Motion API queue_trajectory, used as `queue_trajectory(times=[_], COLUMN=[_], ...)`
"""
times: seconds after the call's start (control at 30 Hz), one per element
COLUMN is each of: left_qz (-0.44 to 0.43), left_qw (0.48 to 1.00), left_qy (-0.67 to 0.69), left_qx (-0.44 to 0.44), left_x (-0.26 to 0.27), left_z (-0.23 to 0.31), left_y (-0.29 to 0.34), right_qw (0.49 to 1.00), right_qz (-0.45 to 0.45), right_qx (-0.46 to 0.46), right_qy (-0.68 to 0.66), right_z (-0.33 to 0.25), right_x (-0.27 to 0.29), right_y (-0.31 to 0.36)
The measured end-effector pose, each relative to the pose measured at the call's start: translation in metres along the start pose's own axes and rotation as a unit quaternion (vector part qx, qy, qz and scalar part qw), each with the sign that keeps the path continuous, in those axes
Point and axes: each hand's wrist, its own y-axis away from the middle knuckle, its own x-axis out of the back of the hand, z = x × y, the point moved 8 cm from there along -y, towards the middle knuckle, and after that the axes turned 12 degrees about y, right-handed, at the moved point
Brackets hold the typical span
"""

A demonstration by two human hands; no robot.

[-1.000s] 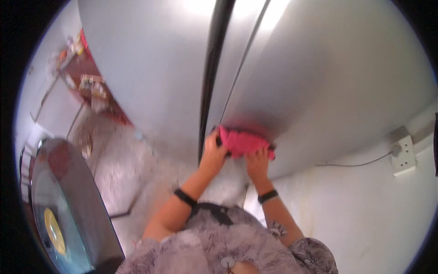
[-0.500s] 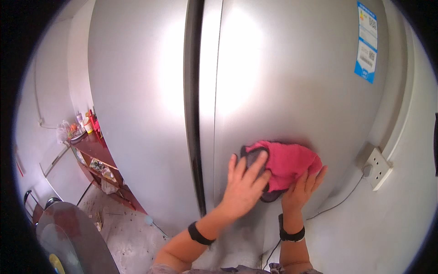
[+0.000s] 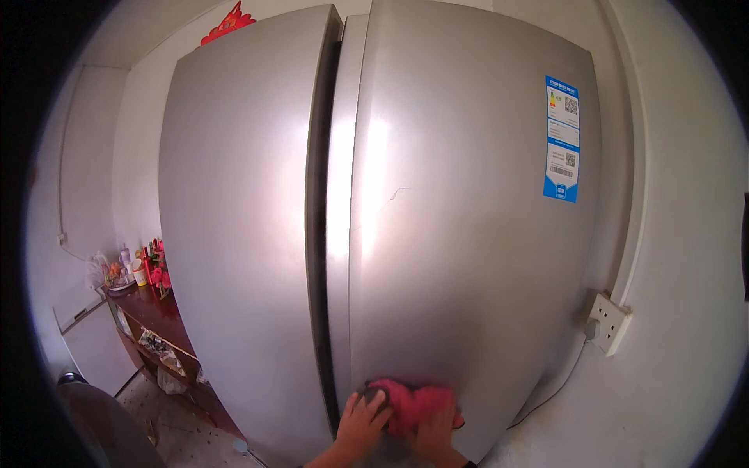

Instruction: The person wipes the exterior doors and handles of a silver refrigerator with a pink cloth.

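A pink cleaning cloth (image 3: pixel 407 396) with a dark grey edge lies bunched against the lower part of the silver refrigerator's right door (image 3: pixel 468 257). My left hand (image 3: pixel 361 425) has its fingers bent over the cloth's dark left edge. At the cloth's lower right, my right hand (image 3: pixel 434 435) presses into the folds. That hand is blurred, and part of its fingers cannot be made out. Both forearms are cut off by the lower edge of the picture.
A blue and white label (image 3: pixel 562 140) sticks to the right door. Beside the fridge, a cord runs from a wall socket (image 3: pixel 610 324). At the left stands a brown cabinet (image 3: pixel 160 312) with bottles and flowers on top. A dark rounded object (image 3: pixel 117 429) is at the lower left.
The view has tilted up, showing the fridge's top and a red decoration. My hands and the cloth now appear lower and further left in the picture, with the cloth still on the right door.
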Motion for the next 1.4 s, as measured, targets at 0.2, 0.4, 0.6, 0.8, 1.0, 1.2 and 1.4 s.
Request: queue_trajectory(times=[0.2,0.4,0.6,0.8,1.0,1.2,1.4], left_qz=[0.072,0.125,0.083,0.005,0.1,0.26,0.135], left_qw=[0.995,0.991,0.996,0.999,0.989,0.953,0.97], left_qy=[0.062,0.052,0.014,-0.039,-0.105,-0.042,0.016], left_qx=[0.011,0.003,0.019,0.007,-0.018,-0.153,-0.204], left_x=[0.059,0.09,0.052,0.051,0.131,0.169,0.109], left_z=[0.006,0.025,0.001,-0.001,0.005,0.059,0.094], left_y=[-0.097,-0.173,-0.089,-0.074,-0.198,-0.31,-0.296], right_qw=[0.975,0.962,0.989,0.985,0.956,0.893,0.938], right_qz=[0.087,0.175,0.098,0.09,0.229,0.353,0.291], right_qx=[-0.128,-0.075,-0.018,0.078,0.094,0.073,-0.009], right_qy=[0.161,0.196,0.109,0.128,0.156,0.268,0.188], right_z=[0.044,0.026,0.002,-0.007,-0.011,0.034,0.091], right_x=[0.021,0.129,0.063,0.037,0.143,0.239,0.21], right_y=[-0.063,-0.169,-0.099,-0.054,-0.195,-0.27,-0.207])
